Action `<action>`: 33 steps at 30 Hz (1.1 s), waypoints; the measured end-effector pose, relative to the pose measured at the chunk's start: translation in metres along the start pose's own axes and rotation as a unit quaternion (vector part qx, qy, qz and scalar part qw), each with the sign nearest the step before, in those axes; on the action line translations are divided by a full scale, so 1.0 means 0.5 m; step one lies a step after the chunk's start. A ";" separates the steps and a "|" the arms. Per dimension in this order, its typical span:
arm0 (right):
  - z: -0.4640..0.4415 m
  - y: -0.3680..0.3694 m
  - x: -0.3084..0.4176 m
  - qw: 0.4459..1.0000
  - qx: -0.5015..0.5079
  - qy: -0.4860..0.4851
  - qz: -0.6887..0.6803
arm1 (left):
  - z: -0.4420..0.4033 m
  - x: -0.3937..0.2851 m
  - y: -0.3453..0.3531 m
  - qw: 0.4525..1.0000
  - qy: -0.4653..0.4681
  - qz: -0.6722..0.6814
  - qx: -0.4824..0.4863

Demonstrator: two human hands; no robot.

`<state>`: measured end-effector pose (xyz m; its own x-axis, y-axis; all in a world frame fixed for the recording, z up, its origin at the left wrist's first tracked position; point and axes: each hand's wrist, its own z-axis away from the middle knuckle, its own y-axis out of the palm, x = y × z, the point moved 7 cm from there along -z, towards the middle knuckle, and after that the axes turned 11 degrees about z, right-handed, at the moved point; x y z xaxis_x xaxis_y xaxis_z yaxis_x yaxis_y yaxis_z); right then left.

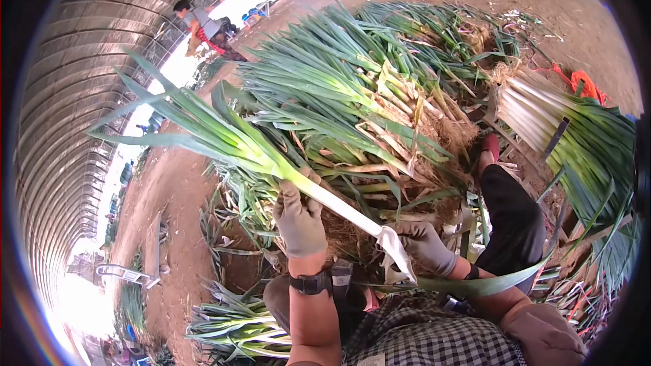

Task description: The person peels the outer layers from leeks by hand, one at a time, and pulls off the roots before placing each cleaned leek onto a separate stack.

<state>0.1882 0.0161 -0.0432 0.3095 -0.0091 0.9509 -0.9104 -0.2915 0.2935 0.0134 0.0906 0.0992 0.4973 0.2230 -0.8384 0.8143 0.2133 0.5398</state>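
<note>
My left hand (300,220), in a pale work glove, is wrapped round the stalk of a leek (339,209). The leek slants across the view, its green leaves fanning to the upper left and its white end to the lower right. At that white end my right hand (428,247), gloved too, has its fingers closed on a peeled outer leaf (397,255). This pale layer hangs loose, and a long green strip (481,286) trails from beneath the hand across my right forearm. The right fingertips are partly hidden.
A large heap of untrimmed leeks (319,81) with dirty roots lies ahead. Cleaned leeks (542,112) rest in a rack at right, near orange-red netting (588,85). More leeks (241,325) lie lower left. Another person (209,27) is at the far upper left.
</note>
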 end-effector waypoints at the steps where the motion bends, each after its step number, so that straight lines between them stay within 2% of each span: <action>1: 0.000 -0.004 -0.002 1.000 -0.003 0.002 -0.001 | 0.003 0.010 0.001 1.000 -0.004 -0.001 0.001; 4: -0.004 -0.004 -0.037 0.996 0.029 0.067 -0.042 | 0.008 0.023 -0.010 0.999 0.001 0.032 -0.004; 7: -0.002 0.000 -0.051 0.994 0.027 0.062 -0.084 | 0.012 0.018 -0.015 0.999 -0.023 0.033 0.014; 8: 0.000 0.003 -0.045 0.994 0.026 0.064 -0.085 | 0.017 0.010 -0.013 0.999 -0.022 -0.021 0.014; 10: 0.007 -0.009 -0.007 0.999 -0.020 -0.002 -0.039 | 0.021 0.008 -0.022 0.997 -0.024 -0.076 0.014; 11: 0.005 -0.014 -0.008 0.999 -0.021 -0.001 -0.039 | 0.020 0.021 -0.018 0.985 -0.035 -0.151 0.080; 12: 0.002 -0.021 0.001 0.998 -0.029 -0.050 -0.001 | 0.025 0.035 -0.015 0.962 -0.045 -0.225 0.146; 13: 0.002 -0.025 0.013 0.994 -0.036 -0.098 0.036 | 0.035 0.042 -0.021 0.962 -0.046 -0.225 0.146; 15: 0.008 -0.031 0.032 0.992 -0.051 -0.095 0.067 | 0.078 0.113 -0.039 0.927 -0.190 -0.285 0.154; 17: 0.012 -0.033 0.039 0.993 -0.083 -0.069 0.053 | 0.124 0.164 -0.056 0.884 -0.178 -0.359 0.242; 19: 0.016 -0.026 0.048 0.990 -0.080 -0.085 0.081 | 0.175 0.226 -0.111 0.850 -0.299 -0.358 0.246; 20: 0.020 -0.022 0.052 0.986 -0.077 -0.102 0.108 | 0.185 0.259 -0.158 0.825 -0.322 -0.381 0.266; 21: 0.019 -0.017 0.042 0.981 -0.075 -0.127 0.125 | 0.154 0.246 -0.182 0.811 -0.153 -0.494 0.272; 22: 0.019 -0.006 0.034 0.986 -0.063 -0.109 0.113 | 0.134 0.216 -0.185 0.766 0.024 -0.581 0.274; 23: 0.017 0.000 0.037 0.989 -0.060 -0.092 0.104 | 0.099 0.183 -0.226 0.792 0.017 -0.595 0.133; 24: 0.022 0.008 0.069 0.989 -0.033 -0.095 0.103 | 0.077 0.130 -0.215 0.825 -0.060 -0.526 0.197; 25: 0.021 0.016 0.101 0.990 -0.006 -0.100 0.103 | 0.074 0.063 -0.184 0.946 -0.070 -0.314 0.023; 26: 0.015 0.023 0.091 0.990 0.020 -0.101 0.093 | 0.068 0.003 -0.143 0.970 0.046 -0.235 0.049; 27: 0.013 0.039 0.073 0.990 0.052 -0.100 0.079 | 0.056 -0.043 -0.090 0.924 0.152 -0.326 0.133; 28: 0.013 0.060 0.056 0.993 0.098 -0.035 0.050 | 0.062 -0.044 -0.080 0.994 0.042 0.087 0.044; 29: 0.017 0.077 0.034 0.991 0.125 0.029 0.035 | 0.075 -0.074 -0.019 0.994 0.076 0.080 0.018; 30: 0.017 0.090 0.023 0.988 0.148 0.034 0.018 | 0.042 -0.071 -0.029 0.970 0.029 0.174 0.169; 31: 0.018 0.101 0.016 0.984 0.172 0.039 0.001 | 0.021 -0.076 -0.046 0.912 -0.018 0.262 0.314; 32: 0.018 0.099 0.063 0.983 0.139 -0.015 0.121 | 0.008 -0.075 -0.050 0.935 -0.011 0.247 0.254; 33: 0.017 0.103 0.092 0.983 0.135 -0.015 0.125 | -0.002 -0.076 -0.051 0.933 -0.013 0.251 0.256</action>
<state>0.1578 -0.0074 0.0148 0.0975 -0.1389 0.9855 -0.8537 -0.5207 0.0111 -0.0268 0.0775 0.1173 0.8566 0.1477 -0.4943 0.5093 -0.3958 0.7642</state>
